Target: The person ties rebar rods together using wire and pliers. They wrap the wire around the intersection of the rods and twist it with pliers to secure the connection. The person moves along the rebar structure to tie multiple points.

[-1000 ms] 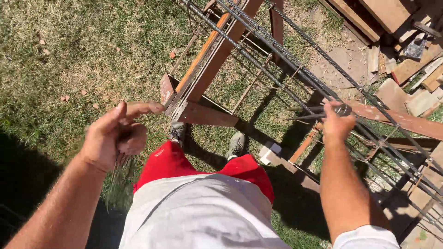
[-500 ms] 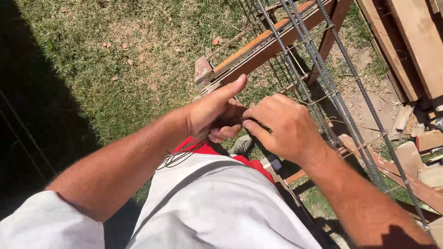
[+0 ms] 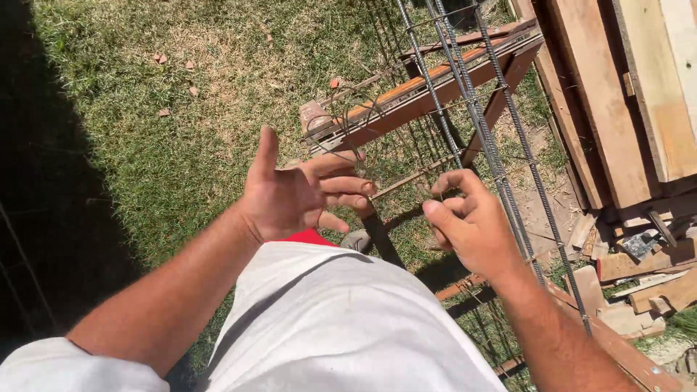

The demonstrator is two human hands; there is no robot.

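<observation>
My left hand (image 3: 294, 194) is raised with the thumb up and the fingers stretched toward the right. Thin tie wire (image 3: 361, 109) loops up from its fingertips. My right hand (image 3: 468, 226) faces it a short gap away, thumb and forefinger pinched together on the end of the same thin wire. Both hands hover beside a long rebar cage (image 3: 479, 138) that lies across a rust-coloured wooden sawhorse (image 3: 414, 98). My white shirt and red shorts fill the bottom of the view.
Stacked wooden planks (image 3: 624, 94) lie at the right. Broken bricks and scrap wood (image 3: 639, 276) sit below them. Dry grass (image 3: 181, 109) spreads to the left, with deep shadow along the left edge.
The hands were clasped together half a second ago and have drawn apart. The left hand's fingers have opened out, and the view has shifted slightly.
</observation>
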